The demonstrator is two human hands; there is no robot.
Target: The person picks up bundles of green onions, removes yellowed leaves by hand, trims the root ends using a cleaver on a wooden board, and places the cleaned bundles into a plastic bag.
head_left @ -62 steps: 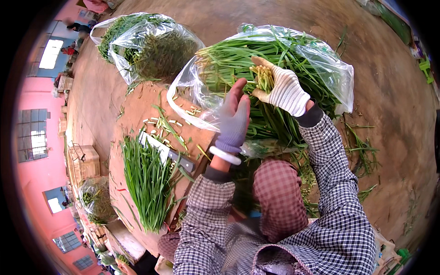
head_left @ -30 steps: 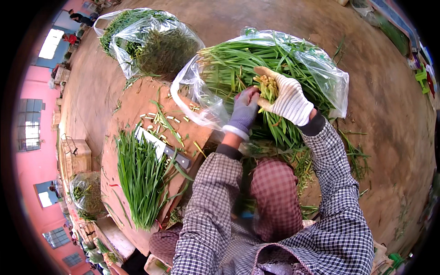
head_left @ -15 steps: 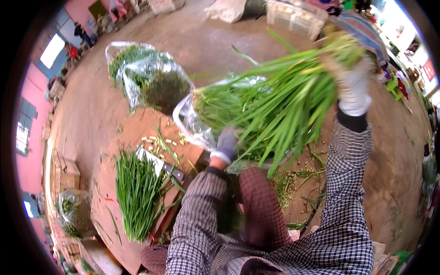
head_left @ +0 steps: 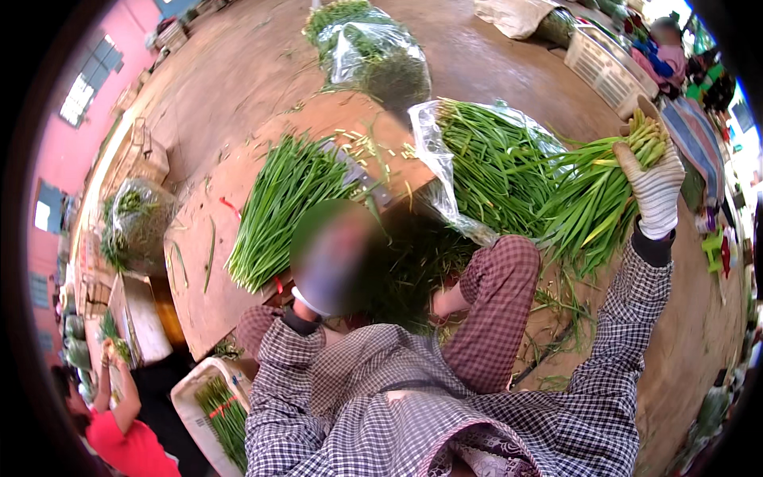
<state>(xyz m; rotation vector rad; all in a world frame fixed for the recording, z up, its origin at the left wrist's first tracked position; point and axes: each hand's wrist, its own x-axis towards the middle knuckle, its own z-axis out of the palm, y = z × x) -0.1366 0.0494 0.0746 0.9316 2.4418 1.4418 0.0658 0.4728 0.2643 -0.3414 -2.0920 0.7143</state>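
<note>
My right hand (head_left: 658,179), in a pale striped glove, is closed round the pale stem ends of a bunch of garlic chives (head_left: 592,187). Its long flat leaves hang toward an open clear plastic bag (head_left: 433,151) full of more chives (head_left: 497,163). Blur covers my left hand (head_left: 330,258), so its fingers do not show; it is over the near edge of a brown board (head_left: 191,262). Beside it, a trimmed pile of chives (head_left: 278,211) lies on the board. A knife (head_left: 377,191) rests partly under that pile, next to short cut stem ends (head_left: 362,145).
Beyond the board stands another bag of greens (head_left: 373,60). A bagged bundle (head_left: 135,222) is at the left. Near my left side a white crate (head_left: 199,378) holds tied chives. A person in red (head_left: 127,433) works at the lower left. A large crate (head_left: 608,71) stands far right.
My left hand has left the plastic bag and come back to the board's near edge. The right hand has moved right with the chives, which now hang lower. The view has shifted.
</note>
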